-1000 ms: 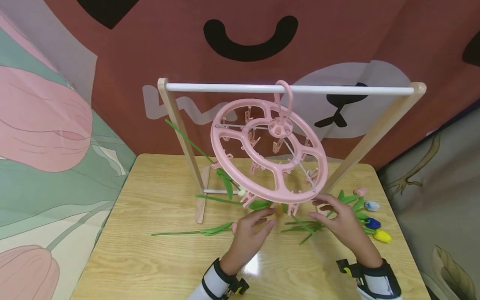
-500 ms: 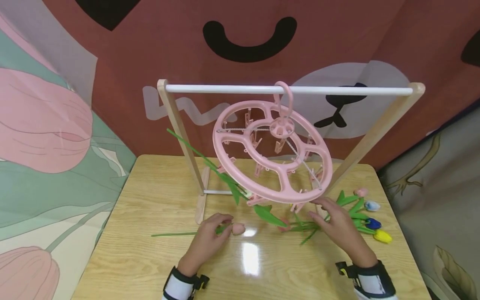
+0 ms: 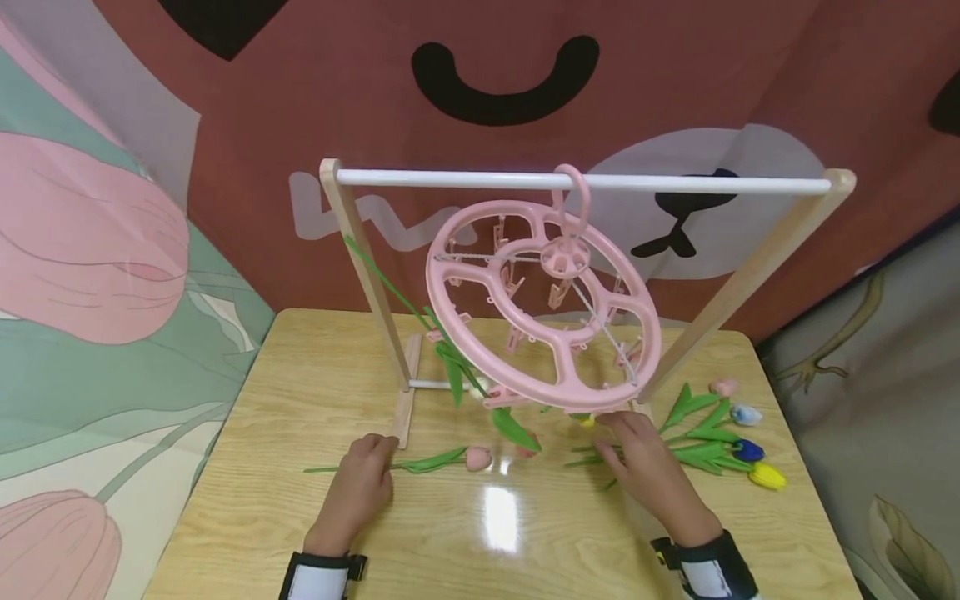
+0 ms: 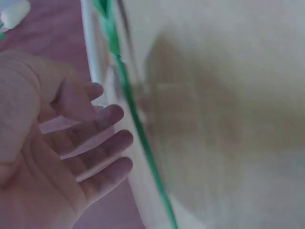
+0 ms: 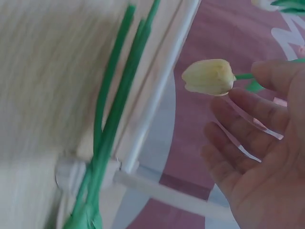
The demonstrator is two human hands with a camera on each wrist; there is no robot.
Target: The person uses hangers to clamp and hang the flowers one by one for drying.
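Note:
My left hand [image 3: 360, 482] is over the stem of a pink tulip [image 3: 477, 458] lying on the table. In the left wrist view its fingers are spread and loosely bent beside the green stem [image 4: 136, 119], apart from it. A round pink clip hanger [image 3: 572, 392] hangs tilted, with artificial tulips in its clips. My right hand [image 3: 648, 475] is by its lower front rim. In the right wrist view a yellow tulip [image 5: 209, 77] hangs close to that hand's fingertips, the fingers extended. The thumb lies near its stem; contact is unclear.
A wooden stand with a white top bar [image 3: 465, 177] carries the hanger. Several loose tulips, including a blue one [image 3: 747, 451] and a yellow one [image 3: 767, 476], lie at the right of the table [image 3: 247, 517]. A printed cloth [image 3: 360, 75] is behind.
My left hand has moved from beneath the hanger leftward to the lying tulip's stem. My right hand has shifted slightly left. The hanger and its clipped tulips have swung a little.

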